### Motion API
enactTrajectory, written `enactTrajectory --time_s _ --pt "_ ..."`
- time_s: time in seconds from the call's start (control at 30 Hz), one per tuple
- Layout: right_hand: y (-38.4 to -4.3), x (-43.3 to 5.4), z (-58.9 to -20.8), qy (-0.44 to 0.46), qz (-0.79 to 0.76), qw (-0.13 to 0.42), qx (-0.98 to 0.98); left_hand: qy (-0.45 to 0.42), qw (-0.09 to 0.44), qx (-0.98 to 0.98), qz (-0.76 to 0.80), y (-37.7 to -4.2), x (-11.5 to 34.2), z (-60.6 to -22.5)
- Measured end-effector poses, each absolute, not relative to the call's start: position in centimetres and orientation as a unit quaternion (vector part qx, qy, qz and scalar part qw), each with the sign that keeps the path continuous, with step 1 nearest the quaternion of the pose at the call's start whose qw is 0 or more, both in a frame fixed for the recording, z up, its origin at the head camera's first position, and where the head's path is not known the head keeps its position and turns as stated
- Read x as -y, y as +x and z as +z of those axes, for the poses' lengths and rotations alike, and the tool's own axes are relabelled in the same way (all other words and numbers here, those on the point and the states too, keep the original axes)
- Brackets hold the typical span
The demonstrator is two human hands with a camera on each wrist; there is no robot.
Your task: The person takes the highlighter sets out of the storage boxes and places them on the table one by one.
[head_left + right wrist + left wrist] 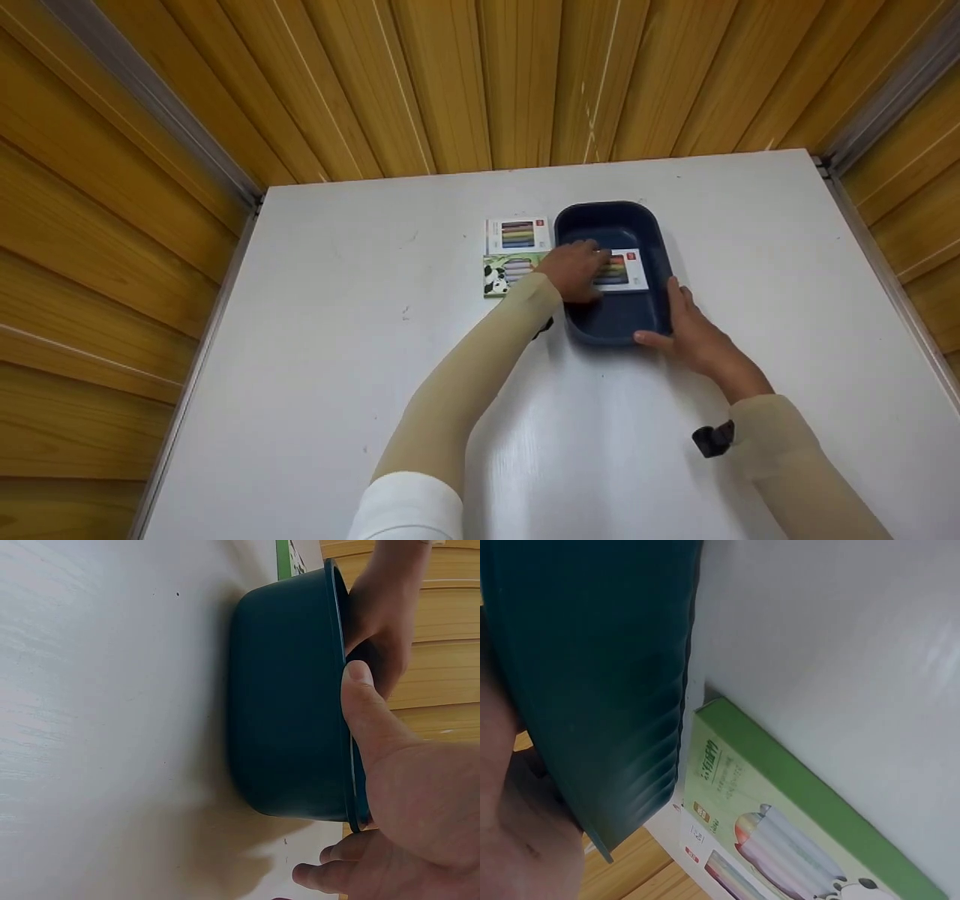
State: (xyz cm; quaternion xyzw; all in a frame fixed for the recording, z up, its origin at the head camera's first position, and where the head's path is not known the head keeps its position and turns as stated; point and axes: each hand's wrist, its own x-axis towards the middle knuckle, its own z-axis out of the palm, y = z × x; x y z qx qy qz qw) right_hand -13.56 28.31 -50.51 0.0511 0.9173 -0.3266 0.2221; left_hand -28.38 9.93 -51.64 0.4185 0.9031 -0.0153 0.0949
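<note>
A dark blue rectangular bin [611,322] stands on the white table. Inside it lies a white box of crayons [636,271] with a window showing coloured sticks. My left hand [574,270] reaches over the bin's left rim and grips this box, covering its left end. In the left wrist view the bin's wall hides the fingers. My right hand [701,337] steadies the bin at its near right corner, thumb [360,679] on the rim and fingers extended along the outside. Left of the bin lie a green panda box of crayons [496,279] and a white crayon box [517,235].
The white table [322,322] reaches back to yellow wood-look panels [450,82]. Similar panels stand at the left and right sides. The green box lies close beside the bin's left wall.
</note>
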Motion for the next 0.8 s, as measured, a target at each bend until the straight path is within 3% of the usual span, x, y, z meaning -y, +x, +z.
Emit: enactTrajectory --time_s 0.8 --pt "-13.5 -28.2 -50.4 0.054 -0.328 0.218 -0.918 0.407 0.094 -0.906 -0.073 -28.8 -11.2 -52.0"
